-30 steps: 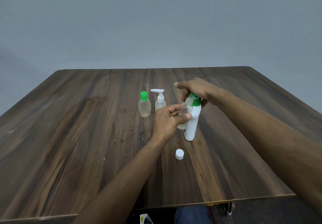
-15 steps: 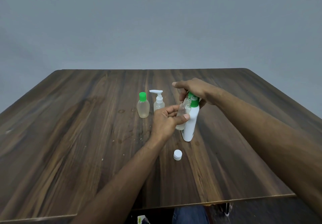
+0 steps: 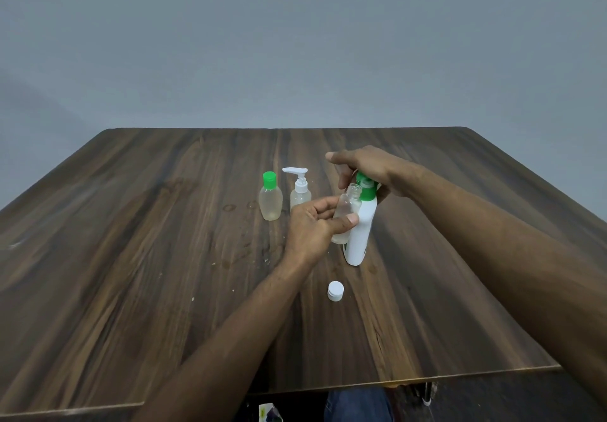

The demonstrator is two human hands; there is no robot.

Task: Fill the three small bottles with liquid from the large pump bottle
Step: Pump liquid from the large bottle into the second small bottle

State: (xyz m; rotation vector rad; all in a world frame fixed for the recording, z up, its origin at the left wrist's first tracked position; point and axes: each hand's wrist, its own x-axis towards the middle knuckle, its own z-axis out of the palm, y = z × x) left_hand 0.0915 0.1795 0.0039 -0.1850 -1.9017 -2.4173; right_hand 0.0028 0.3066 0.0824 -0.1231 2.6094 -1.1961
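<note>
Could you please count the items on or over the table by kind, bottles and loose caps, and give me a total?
Large pump bottles: 1, the white bottle under the right hand.
Small bottles: 3, the green-capped bottle, the small pump bottle, and the open bottle in the left hand.
Loose caps: 1, the white cap.
Total: 5

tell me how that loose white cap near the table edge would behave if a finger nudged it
The white cap looks like small, hollow plastic, so it would probably skid at a light touch. It sits flat on the wooden table now, so it likely slides first; knocked onto its round, ribbed side, it could roll toward the edge.
</note>
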